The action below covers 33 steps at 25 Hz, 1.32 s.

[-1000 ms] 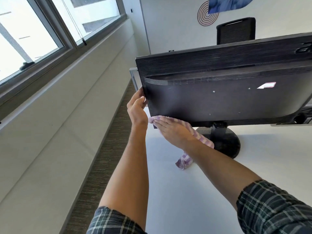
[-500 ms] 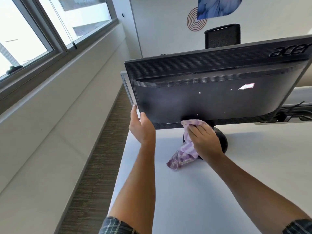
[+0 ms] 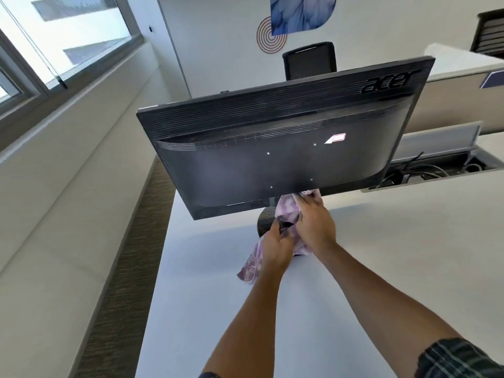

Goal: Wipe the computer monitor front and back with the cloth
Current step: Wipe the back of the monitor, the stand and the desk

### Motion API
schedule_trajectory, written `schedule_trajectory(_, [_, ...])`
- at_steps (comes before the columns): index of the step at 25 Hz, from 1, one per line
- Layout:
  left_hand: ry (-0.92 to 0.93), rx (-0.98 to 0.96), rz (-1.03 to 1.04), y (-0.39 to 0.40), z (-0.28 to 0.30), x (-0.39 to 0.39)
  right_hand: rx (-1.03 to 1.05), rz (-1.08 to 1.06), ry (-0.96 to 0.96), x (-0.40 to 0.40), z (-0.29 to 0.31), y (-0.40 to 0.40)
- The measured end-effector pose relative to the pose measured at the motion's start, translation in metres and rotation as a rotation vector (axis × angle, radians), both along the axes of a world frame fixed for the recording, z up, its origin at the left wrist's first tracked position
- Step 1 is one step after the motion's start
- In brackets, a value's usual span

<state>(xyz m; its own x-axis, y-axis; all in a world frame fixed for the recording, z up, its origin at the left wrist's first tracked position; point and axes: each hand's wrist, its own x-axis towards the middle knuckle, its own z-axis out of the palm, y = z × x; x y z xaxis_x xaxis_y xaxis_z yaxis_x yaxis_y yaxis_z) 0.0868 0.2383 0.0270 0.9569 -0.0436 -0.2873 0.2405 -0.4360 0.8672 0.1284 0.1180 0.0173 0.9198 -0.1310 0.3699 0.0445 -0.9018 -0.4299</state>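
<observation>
A black computer monitor (image 3: 278, 148) stands on the white desk (image 3: 395, 268) with its back towards me, on a round black base mostly hidden behind my hands. A pink-and-white patterned cloth (image 3: 286, 211) is bunched at the monitor's lower edge, near the stand, and its tail hangs down to the desk. My right hand (image 3: 316, 222) holds the cloth against the bottom of the monitor's back. My left hand (image 3: 276, 246) grips the cloth lower down, just beside the right hand.
An open cable tray (image 3: 425, 170) with wires runs behind the monitor on the right. A black office chair (image 3: 309, 60) stands beyond the desk by the wall. Windows (image 3: 54, 45) and a ledge line the left side, with carpet (image 3: 120, 282) below the desk's left edge.
My left hand has let go of the monitor's left edge and moved right onto the cloth. My right hand has slid the cloth rightwards along the bottom of the back.
</observation>
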Motion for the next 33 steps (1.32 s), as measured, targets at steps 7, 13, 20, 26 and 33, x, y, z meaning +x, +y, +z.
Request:
schedule_trajectory(7, [-0.130, 0.253, -0.154, -0.009, -0.011, 0.001, -0.372, 0.361, -0.108, 0.012, -0.004, -0.014])
schedule_trajectory(13, [-0.344, 0.612, -0.103, 0.002, -0.024, 0.008, -0.073, 0.252, -0.002, 0.007, -0.006, -0.003])
schedule_trajectory(20, [-0.447, 0.624, 0.253, 0.019, -0.014, 0.023, -0.027, 0.214, -0.222, 0.007, -0.008, -0.001])
schedule_trajectory(26, [-0.198, 0.188, 0.464, 0.004, 0.009, 0.030, 0.405, 0.176, -0.098, -0.006, -0.012, -0.009])
schedule_trajectory(33, [-0.138, -0.101, 0.326, -0.005, -0.004, 0.033, 0.256, 0.237, -0.041, 0.006, -0.026, -0.011])
